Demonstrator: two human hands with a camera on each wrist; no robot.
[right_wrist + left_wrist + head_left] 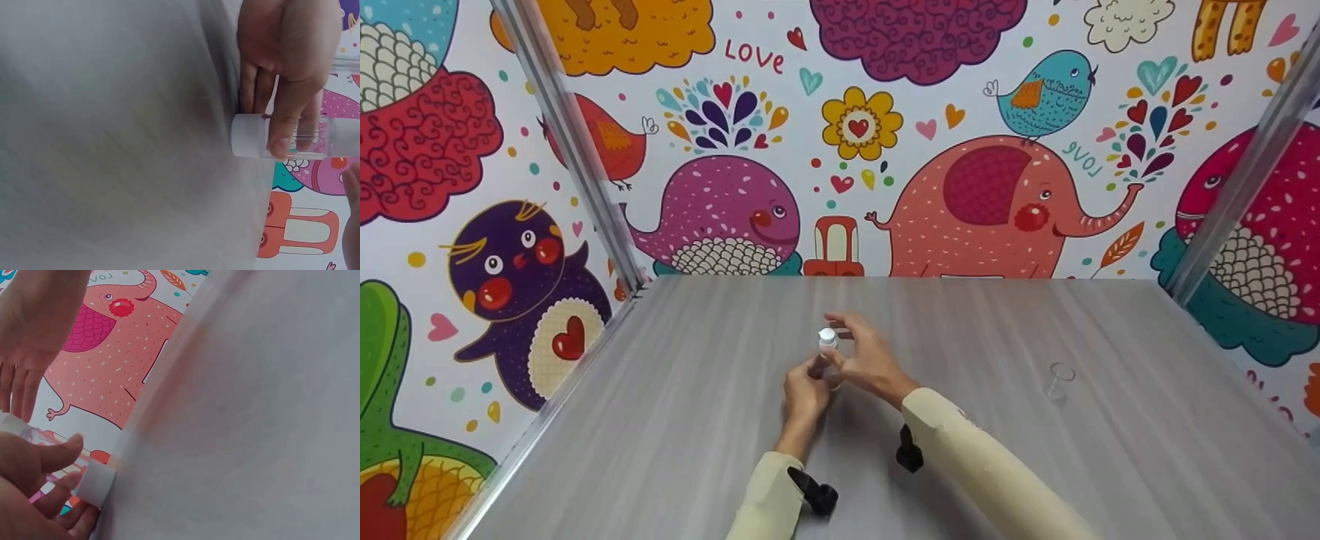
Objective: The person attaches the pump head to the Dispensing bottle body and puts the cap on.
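A small clear bottle (pixel 309 140) with a white bottom (pixel 247 135) and a white top (pixel 827 336) stands upright on the table around its middle. My left hand (pixel 806 394) grips its clear body low down, with thumb and fingers on opposite sides, as the left wrist view also shows at the white bottom (pixel 97 484). Beside the white top is my right hand (pixel 868 358), its fingers spread and fairly straight behind it and its thumb close in front. In the right wrist view, the fingertips (pixel 352 188) of that hand show at the right edge, apart from the bottle.
A small clear cylinder (pixel 1059 381), like a see-through cup or cover, stands on the table to the right. The grey wood-grain table (pixel 697 420) meets a wall (pixel 960 97) printed with cartoon animals. Black camera mounts (pixel 815 495) stick out from both sleeves.
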